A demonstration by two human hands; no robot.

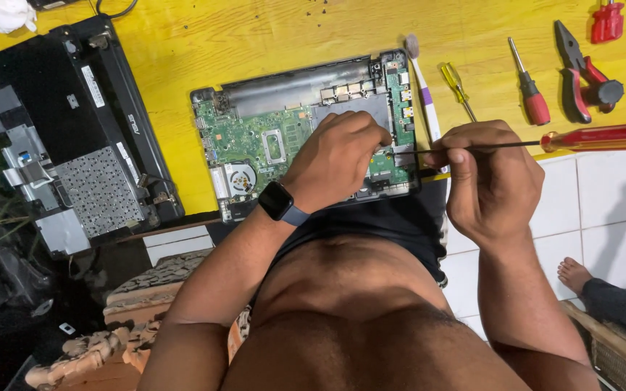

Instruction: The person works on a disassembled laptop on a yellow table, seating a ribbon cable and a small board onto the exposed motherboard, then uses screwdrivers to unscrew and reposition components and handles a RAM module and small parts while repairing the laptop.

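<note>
Right hand pinches long screwdriver by its shaft; long axis lies level, red handle out right, tip pointing left into opened laptop beside left hand, fingers curled, pressing on board.

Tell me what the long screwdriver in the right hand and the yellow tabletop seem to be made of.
The long red-handled screwdriver in the right hand looks like glossy translucent plastic at the handle, which catches highlights, with a thin dark shaft that is probably metal. The yellow tabletop seems to be painted wood: grain lines show through the yellow coat.
</note>
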